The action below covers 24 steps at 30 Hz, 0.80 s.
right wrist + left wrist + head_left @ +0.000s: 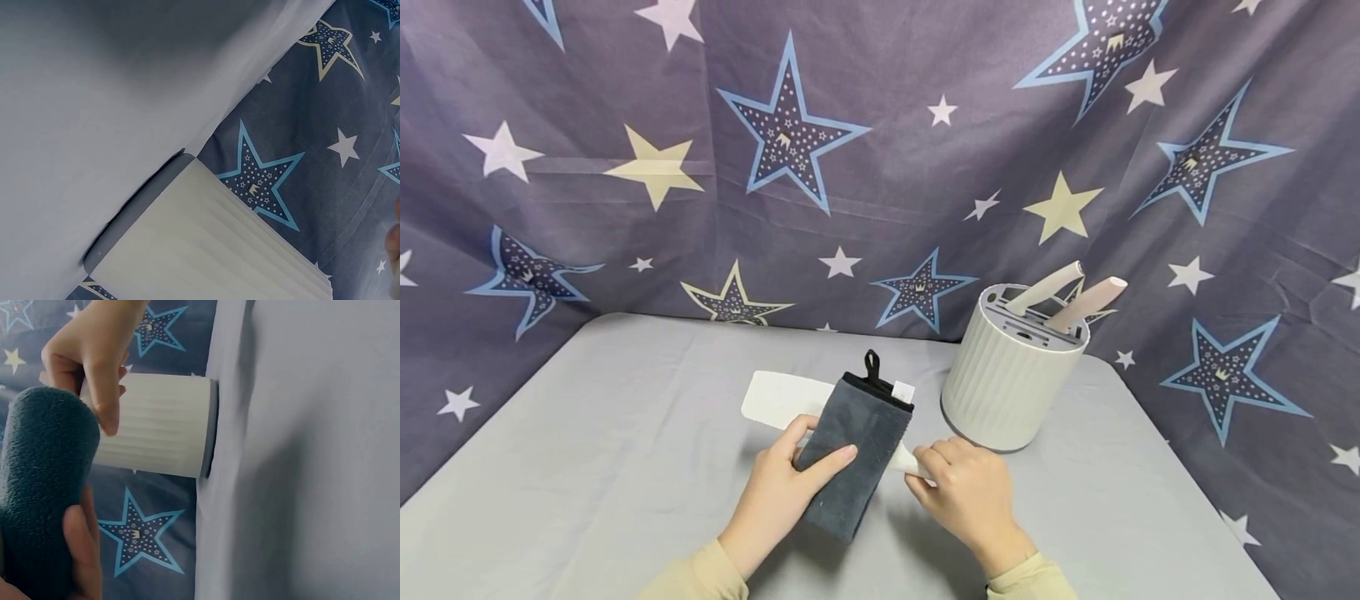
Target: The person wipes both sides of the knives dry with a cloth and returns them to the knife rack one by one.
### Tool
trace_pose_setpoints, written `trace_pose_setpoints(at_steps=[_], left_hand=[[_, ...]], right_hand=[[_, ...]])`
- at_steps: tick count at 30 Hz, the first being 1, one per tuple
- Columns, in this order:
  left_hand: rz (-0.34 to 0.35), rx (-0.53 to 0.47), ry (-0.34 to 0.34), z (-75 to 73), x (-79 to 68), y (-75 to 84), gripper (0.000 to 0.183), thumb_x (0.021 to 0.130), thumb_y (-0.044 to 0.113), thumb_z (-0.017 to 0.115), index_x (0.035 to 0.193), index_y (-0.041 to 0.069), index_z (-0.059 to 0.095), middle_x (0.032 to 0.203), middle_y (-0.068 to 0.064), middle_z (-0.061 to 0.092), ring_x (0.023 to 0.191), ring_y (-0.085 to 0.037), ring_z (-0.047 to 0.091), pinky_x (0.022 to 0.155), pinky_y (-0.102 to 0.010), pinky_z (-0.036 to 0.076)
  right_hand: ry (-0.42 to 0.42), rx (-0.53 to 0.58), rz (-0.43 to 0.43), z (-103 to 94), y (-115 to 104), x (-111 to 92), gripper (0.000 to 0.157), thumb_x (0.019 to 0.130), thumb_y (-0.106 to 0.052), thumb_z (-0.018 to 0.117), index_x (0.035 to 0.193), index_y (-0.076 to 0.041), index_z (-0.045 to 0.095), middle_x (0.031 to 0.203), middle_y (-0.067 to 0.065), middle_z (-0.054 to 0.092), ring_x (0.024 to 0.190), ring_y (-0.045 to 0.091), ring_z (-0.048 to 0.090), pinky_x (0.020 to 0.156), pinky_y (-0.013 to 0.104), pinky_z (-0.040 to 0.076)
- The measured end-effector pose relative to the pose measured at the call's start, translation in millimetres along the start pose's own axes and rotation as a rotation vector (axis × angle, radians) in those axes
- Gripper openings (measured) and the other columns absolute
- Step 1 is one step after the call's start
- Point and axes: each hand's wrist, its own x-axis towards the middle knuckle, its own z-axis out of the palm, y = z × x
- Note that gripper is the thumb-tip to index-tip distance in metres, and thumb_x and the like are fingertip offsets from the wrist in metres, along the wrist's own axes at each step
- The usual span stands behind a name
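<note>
In the head view, my left hand [790,479] grips a folded dark grey cloth [861,450] with a black hanging loop and a white tag, thumb across its front. The cloth is wrapped over a white-bladed kitchen knife [778,398]; its broad blade sticks out to the left and its middle is hidden. To the right of the cloth my right hand [966,487] holds the knife's white handle [906,462]. From the left wrist, the cloth [47,481] fills the left side, with the right hand [94,356] just above it.
A ribbed cream knife block [1011,375] stands at the right, close beyond my right hand. Two handles, one white [1045,287] and one pinkish [1086,304], poke up from its slotted top. Grey fabric covers the table [587,467]; a star-patterned curtain [880,167] hangs behind.
</note>
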Motion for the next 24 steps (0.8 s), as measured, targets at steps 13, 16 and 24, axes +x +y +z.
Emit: trace_pose_setpoints(at_steps=[13, 16, 24], left_hand=[[-0.059, -0.135, -0.111, 0.4, -4.7, 2.2, 0.051, 0.082, 0.036, 0.080, 0.122, 0.015, 0.057, 0.093, -0.003, 0.072, 0.074, -0.013, 0.069, 0.062, -0.029, 0.055], [-0.052, -0.180, -0.148, 1.4, -5.0, 1.0, 0.053, 0.084, 0.032, 0.079, 0.127, 0.011, 0.056, 0.096, -0.005, 0.071, 0.076, -0.015, 0.070, 0.064, -0.029, 0.056], [-0.116, -0.262, -0.174, 3.7, -6.0, -2.9, 0.042, 0.089, 0.036, 0.072, 0.119, 0.009, 0.063, 0.098, -0.007, 0.070, 0.080, -0.019, 0.069, 0.071, -0.031, 0.055]], right_hand=[[-0.019, 0.018, 0.094, -2.7, 1.7, -2.2, 0.018, 0.065, -0.027, 0.079, 0.078, -0.016, 0.073, 0.067, -0.007, 0.067, 0.055, 0.011, 0.060, 0.043, 0.027, 0.042], [-0.016, 0.010, 0.105, -2.9, 2.9, -2.1, 0.020, 0.064, -0.028, 0.079, 0.079, -0.016, 0.073, 0.067, -0.008, 0.067, 0.055, 0.012, 0.061, 0.042, 0.027, 0.042], [-0.006, 0.003, 0.150, -2.5, 6.6, -2.9, 0.019, 0.065, -0.028, 0.078, 0.079, -0.016, 0.073, 0.071, -0.006, 0.071, 0.057, 0.013, 0.064, 0.042, 0.028, 0.043]])
